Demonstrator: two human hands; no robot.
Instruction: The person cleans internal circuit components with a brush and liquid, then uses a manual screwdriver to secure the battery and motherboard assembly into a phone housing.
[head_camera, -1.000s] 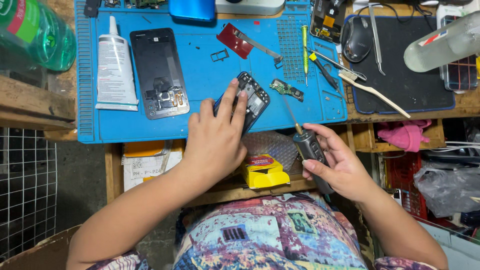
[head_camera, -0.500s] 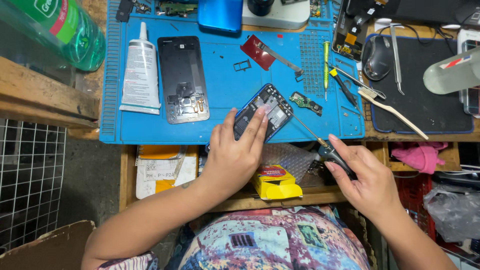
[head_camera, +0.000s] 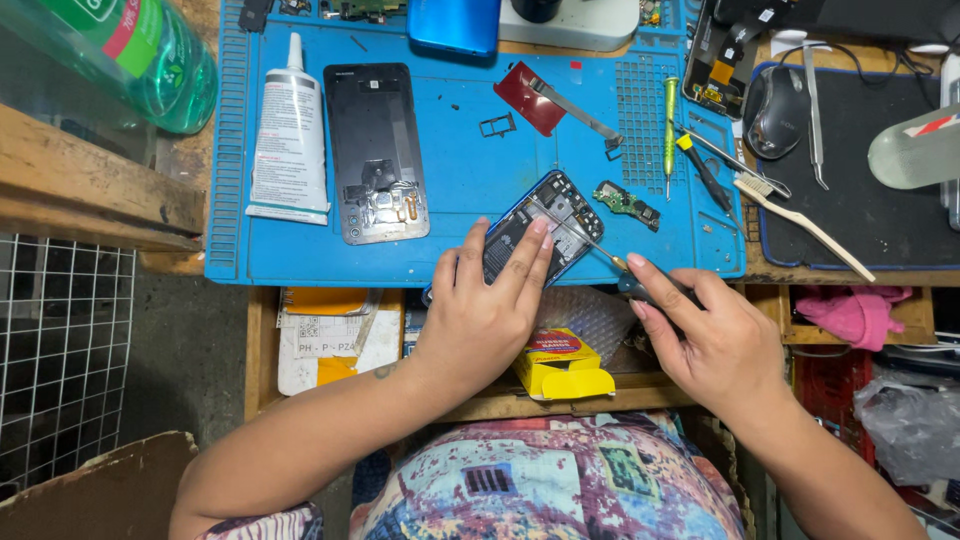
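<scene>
Our left hand (head_camera: 490, 310) presses flat on the opened dark blue-edged smartphone (head_camera: 535, 225); right hand (head_camera: 715, 335) grips a thin metal-tipped screwdriver (head_camera: 600, 252) beside it, tip inside. We judge unscrewing underway; next needs steady turning.

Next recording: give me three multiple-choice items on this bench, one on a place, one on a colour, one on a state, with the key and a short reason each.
1. Where does the glue tube lie?
A. left of the black back cover
B. on the black mouse pad
C. under the toothbrush

2. What colour is the work mat?
A. grey
B. blue
C. green

3. What state is the phone under the left hand in?
A. sealed
B. open, insides showing
C. wrapped in foil

Key: 1 A, the tube lies beside the cover's left edge. 2 B, the mat is blue throughout. 3 B, the insides show while the right hand holds a screwdriver to it.
</scene>
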